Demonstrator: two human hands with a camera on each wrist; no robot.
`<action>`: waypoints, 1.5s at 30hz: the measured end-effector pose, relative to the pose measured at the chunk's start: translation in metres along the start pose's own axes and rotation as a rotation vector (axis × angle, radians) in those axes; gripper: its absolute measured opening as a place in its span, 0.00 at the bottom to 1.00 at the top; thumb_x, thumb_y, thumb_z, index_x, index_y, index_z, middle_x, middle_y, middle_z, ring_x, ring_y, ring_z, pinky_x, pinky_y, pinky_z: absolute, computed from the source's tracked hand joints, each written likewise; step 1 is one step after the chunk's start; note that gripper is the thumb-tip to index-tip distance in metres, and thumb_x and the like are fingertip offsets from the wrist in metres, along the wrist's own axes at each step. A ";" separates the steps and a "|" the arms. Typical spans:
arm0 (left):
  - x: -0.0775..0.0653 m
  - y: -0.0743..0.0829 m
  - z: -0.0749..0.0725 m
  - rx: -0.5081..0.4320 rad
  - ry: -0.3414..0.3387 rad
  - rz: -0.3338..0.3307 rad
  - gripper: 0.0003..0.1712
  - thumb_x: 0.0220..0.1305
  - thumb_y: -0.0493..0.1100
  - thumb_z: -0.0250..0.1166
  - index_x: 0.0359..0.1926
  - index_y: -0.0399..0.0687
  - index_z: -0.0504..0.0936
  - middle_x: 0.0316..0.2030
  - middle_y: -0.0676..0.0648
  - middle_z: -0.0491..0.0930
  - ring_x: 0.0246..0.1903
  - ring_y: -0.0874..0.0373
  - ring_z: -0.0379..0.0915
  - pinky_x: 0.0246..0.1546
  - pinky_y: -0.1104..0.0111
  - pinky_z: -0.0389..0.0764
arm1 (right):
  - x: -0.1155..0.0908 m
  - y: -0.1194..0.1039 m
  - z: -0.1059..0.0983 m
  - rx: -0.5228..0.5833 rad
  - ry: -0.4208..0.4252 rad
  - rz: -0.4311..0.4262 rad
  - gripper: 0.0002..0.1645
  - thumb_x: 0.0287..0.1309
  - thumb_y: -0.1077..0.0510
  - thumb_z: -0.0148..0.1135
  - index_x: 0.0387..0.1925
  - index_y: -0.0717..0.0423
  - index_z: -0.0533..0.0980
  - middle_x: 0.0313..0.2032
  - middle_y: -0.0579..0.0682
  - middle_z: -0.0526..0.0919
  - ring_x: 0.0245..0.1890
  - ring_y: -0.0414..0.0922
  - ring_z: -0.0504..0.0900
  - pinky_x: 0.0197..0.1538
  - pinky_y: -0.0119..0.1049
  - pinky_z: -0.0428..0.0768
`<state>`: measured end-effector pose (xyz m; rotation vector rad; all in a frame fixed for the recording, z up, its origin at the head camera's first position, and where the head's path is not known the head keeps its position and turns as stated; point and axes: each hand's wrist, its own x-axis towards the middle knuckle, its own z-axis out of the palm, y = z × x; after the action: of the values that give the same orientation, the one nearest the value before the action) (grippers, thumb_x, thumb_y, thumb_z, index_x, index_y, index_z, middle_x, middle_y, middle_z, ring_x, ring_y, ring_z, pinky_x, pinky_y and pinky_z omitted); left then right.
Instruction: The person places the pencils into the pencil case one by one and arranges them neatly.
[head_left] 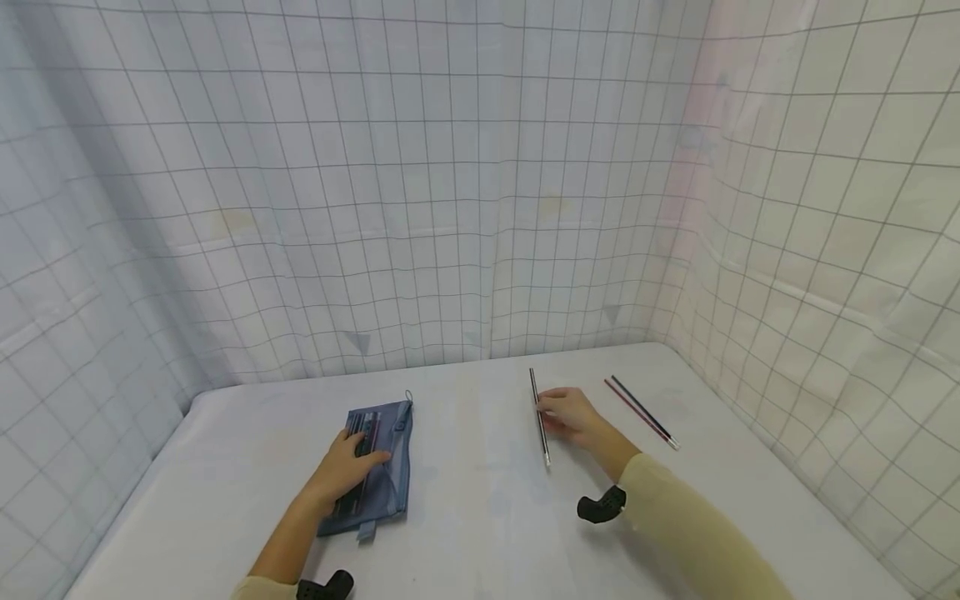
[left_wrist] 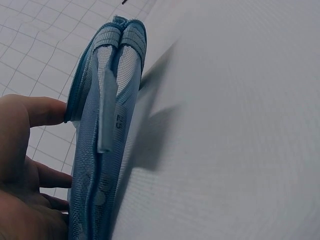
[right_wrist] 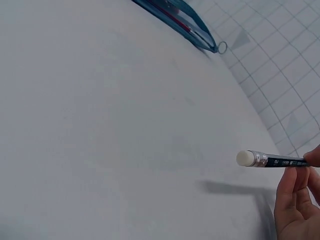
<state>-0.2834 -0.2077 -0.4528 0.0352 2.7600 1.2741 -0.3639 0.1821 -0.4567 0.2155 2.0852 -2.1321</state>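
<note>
On the left of the table lies a blue mesh pencil pouch (head_left: 392,483) with several dark pencils showing through its top. My left hand (head_left: 343,468) rests on it, fingers spread and fairly straight; in the left wrist view the fingertips touch the pouch's upper face (left_wrist: 82,100) along the zipper side. Right of centre, my right hand (head_left: 566,412) pinches a dark pencil (head_left: 543,437) between thumb and fingers. Its white eraser end (right_wrist: 246,158) with a silver ferrule points toward me, and its shadow falls on the table in the right wrist view.
Farther right, a red pencil (head_left: 630,405) and a dark blue pencil (head_left: 645,412) lie close together at a slant. White gridded cloth (head_left: 420,208) hangs behind and on both sides of the white table (head_left: 480,517). Black devices (head_left: 602,505) sit at both wrists.
</note>
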 end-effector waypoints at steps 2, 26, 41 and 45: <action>0.000 0.000 0.000 0.001 0.000 0.001 0.48 0.73 0.53 0.61 0.73 0.18 0.54 0.74 0.17 0.38 0.72 0.18 0.36 0.66 0.28 0.51 | -0.001 0.000 0.010 -0.006 -0.018 0.002 0.19 0.65 0.70 0.63 0.56 0.72 0.76 0.46 0.57 0.79 0.38 0.44 0.80 0.35 0.32 0.83; -0.002 0.001 -0.002 -0.005 -0.008 -0.005 0.49 0.73 0.54 0.61 0.73 0.17 0.53 0.74 0.16 0.38 0.72 0.17 0.36 0.66 0.28 0.50 | -0.006 0.002 0.090 0.008 -0.177 0.055 0.14 0.62 0.71 0.64 0.49 0.70 0.77 0.35 0.55 0.81 0.28 0.42 0.82 0.30 0.31 0.84; 0.001 0.002 -0.001 -0.008 -0.004 -0.007 0.49 0.73 0.53 0.62 0.73 0.17 0.53 0.74 0.17 0.38 0.72 0.18 0.35 0.67 0.29 0.50 | -0.011 0.007 0.114 0.017 -0.224 0.057 0.13 0.60 0.70 0.66 0.47 0.69 0.79 0.36 0.54 0.81 0.28 0.42 0.81 0.31 0.31 0.85; 0.001 0.002 -0.001 -0.005 -0.009 -0.006 0.49 0.72 0.54 0.62 0.73 0.17 0.53 0.74 0.17 0.38 0.72 0.18 0.35 0.67 0.29 0.50 | -0.013 0.008 0.124 0.021 -0.238 0.066 0.12 0.58 0.71 0.66 0.45 0.68 0.80 0.34 0.54 0.81 0.27 0.42 0.81 0.30 0.31 0.85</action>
<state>-0.2848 -0.2068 -0.4503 0.0320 2.7467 1.2761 -0.3487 0.0581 -0.4589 0.0301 1.8958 -2.0311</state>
